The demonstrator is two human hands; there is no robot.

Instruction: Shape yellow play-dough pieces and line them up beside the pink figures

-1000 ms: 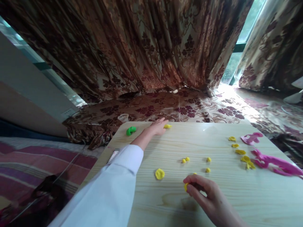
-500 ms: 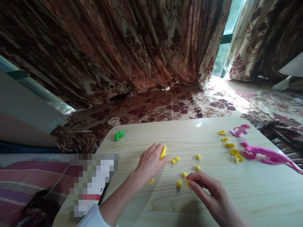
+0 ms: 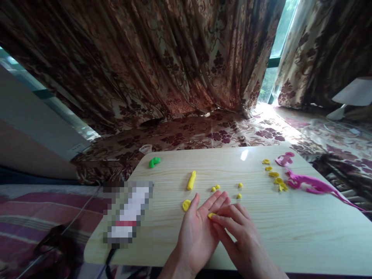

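Note:
My left hand (image 3: 200, 230) lies palm up with its fingers stretched out, low over the near part of the table. Against that palm, my right hand (image 3: 240, 230) pinches a small piece of yellow modelling clay (image 3: 212, 216) between thumb and fingertips. Beyond the hands stands apart a thick yellow clay roll (image 3: 191, 180), lying on the tabletop. A flattened yellow clay disc (image 3: 186, 205) sits just left of my left thumb. Small yellow clay balls (image 3: 214, 189) lie past my left fingertips, and further ones (image 3: 240, 185) are to the right.
Yellow clay shapes (image 3: 274, 174) form a row at the table's right, beside pink clay figures (image 3: 312, 183). A green clay piece (image 3: 154, 162) is at the far left corner of the pale wooden table (image 3: 162, 240). A blurred-out object (image 3: 129, 213) rests on the left edge.
My left hand has let go of the yellow clay roll, moved nearer and turned palm up. My right hand has brought its small yellow piece left onto that palm. The view has shifted slightly.

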